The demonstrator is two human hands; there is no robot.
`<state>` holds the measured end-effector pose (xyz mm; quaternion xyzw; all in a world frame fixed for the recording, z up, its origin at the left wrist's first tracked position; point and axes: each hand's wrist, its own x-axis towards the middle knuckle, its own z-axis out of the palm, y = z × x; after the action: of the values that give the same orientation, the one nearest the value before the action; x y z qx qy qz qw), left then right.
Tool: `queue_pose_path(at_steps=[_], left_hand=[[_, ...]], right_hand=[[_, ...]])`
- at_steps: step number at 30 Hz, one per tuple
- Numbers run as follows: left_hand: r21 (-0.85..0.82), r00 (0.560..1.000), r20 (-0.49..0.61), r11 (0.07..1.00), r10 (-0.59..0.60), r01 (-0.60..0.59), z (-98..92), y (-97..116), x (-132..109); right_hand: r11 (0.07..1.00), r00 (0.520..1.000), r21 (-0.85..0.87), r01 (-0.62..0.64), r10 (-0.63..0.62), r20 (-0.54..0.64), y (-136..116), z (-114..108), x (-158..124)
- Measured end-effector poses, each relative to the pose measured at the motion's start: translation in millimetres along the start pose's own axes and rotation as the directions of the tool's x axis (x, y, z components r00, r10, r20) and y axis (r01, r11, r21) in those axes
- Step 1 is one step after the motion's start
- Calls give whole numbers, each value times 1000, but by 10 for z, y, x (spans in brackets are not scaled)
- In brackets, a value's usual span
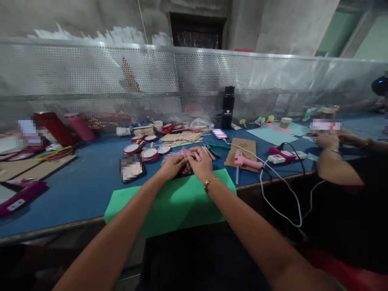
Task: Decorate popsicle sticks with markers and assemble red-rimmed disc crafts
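Note:
My left hand (173, 166) is closed, its fingertips pinching a thin wooden craft stick (184, 152) that stands up between the hands. My right hand (202, 166), with a gold bracelet at the wrist, is closed around a small pink-purple piece (197, 156) whose kind I cannot make out. The two hands nearly meet over a pile of pink and lilac shredded bits (172, 154), partly hidden by the fingers. Below them, a green cloth (182, 198) covers the table's front edge. Green-handled pliers (212, 150) lie just beyond my right hand.
Round red-rimmed pieces (149, 154) and a heap of wooden sticks (183, 137) lie behind the hands. To the right, a pink glue gun (247, 161) rests on cardboard (242, 145), near trailing white cables (280, 182). A black bottle (228, 107) stands behind; a co-worker's hands (329, 141) are at far right.

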<state>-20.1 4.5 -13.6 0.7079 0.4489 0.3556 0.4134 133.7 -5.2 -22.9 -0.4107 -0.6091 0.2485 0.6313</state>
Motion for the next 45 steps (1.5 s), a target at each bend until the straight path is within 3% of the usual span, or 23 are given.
queue_pose_path(at_steps=[14, 19, 22, 24, 26, 27, 30, 33, 37, 41, 45], left_hand=[[24, 1000, -16, 1000, -16, 16, 59, 65, -176], [138, 999, -36, 989, -40, 44, -5, 140, -284], [251, 990, -134, 965, -38, 71, -127, 244, -509], [448, 936, -351, 883, 28, 141, -236, 292, -707], [653, 812, -572, 666, 120, 361, -352, 292, -891], [675, 763, -636, 562, 115, 478, -409, 272, -963], [654, 695, -718, 363, 23, 663, -561, 168, -1064], [639, 674, -738, 287, -31, 713, -671, 77, -1043], [619, 664, -740, 279, -105, 734, -821, 30, -1048], [631, 677, -724, 270, -134, 727, -1121, -65, -1228], [594, 644, -712, 250, -279, 765, -1425, -184, -1370]], right_hand=[[995, 993, 42, -88, 85, 81, -106, 70, -95], [991, 993, 90, -101, 94, 74, -212, 70, -117], [982, 990, 137, -131, 123, 67, -229, 76, -147], [979, 990, 151, -135, 126, 70, -226, 68, -175], [979, 989, 157, -129, 115, 96, -228, 50, -207], [979, 987, 159, -130, 113, 110, -236, 38, -222], [981, 985, 146, -124, 105, 134, -284, 2, -260], [989, 987, 116, -95, 79, 140, -338, -19, -285], [989, 984, 113, -95, 76, 162, -354, -32, -307], [996, 985, 59, -69, 59, 161, -342, -52, -323], [997, 983, 46, -63, 54, 178, -354, -69, -332]])
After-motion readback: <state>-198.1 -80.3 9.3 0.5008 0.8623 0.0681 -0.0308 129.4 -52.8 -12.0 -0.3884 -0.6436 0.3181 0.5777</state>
